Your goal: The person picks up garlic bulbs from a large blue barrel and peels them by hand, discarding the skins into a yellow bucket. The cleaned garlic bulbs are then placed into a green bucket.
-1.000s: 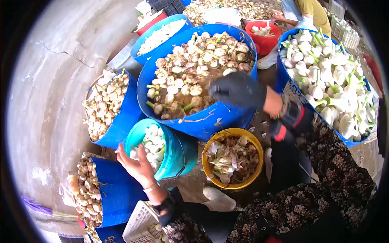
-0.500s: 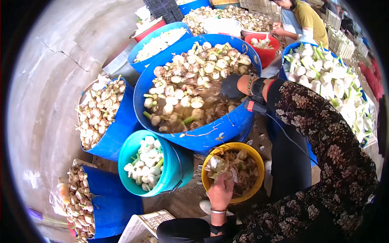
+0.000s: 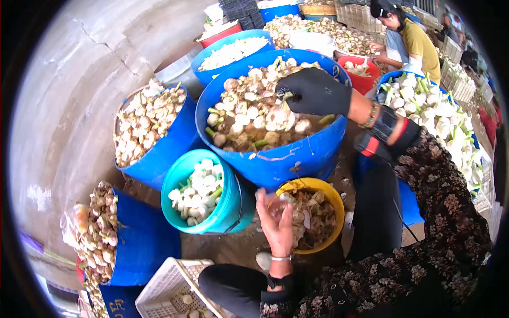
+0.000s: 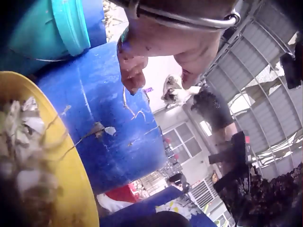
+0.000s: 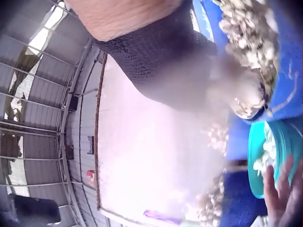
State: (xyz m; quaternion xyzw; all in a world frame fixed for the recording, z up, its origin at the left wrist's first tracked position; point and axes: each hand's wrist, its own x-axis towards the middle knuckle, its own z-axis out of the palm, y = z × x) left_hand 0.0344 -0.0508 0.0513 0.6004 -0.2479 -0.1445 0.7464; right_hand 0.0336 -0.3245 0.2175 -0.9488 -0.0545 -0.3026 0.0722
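Note:
My right hand (image 3: pixel 313 94), in a black glove, is raised over the large blue tub (image 3: pixel 265 159) of garlic in murky water. It grips a garlic bulb (image 3: pixel 280 117) by its short green stem. The same bulb (image 4: pixel 174 92) shows pale and ragged in the left wrist view, beyond my left fingers. My bare left hand (image 3: pixel 277 225) is palm up with its fingers apart, by the left rim of the yellow bucket (image 3: pixel 337 204). Leaves and peelings fill that bucket. Left of it stands a turquoise bucket (image 3: pixel 168 212) of peeled white garlic.
Blue tubs of garlic stand at the left (image 3: pixel 154 161) and right (image 3: pixel 416 204). A white plastic basket (image 3: pixel 159 286) sits beside my knee. Behind the large tub are a red bucket (image 3: pixel 366 82) and a crouching person (image 3: pixel 421 45). A concrete wall (image 3: pixel 58 132) borders the left.
My right hand has come up from the water with a garlic bulb. My left hand went from near the turquoise bucket to the yellow bucket, then turned palm up at its left rim.

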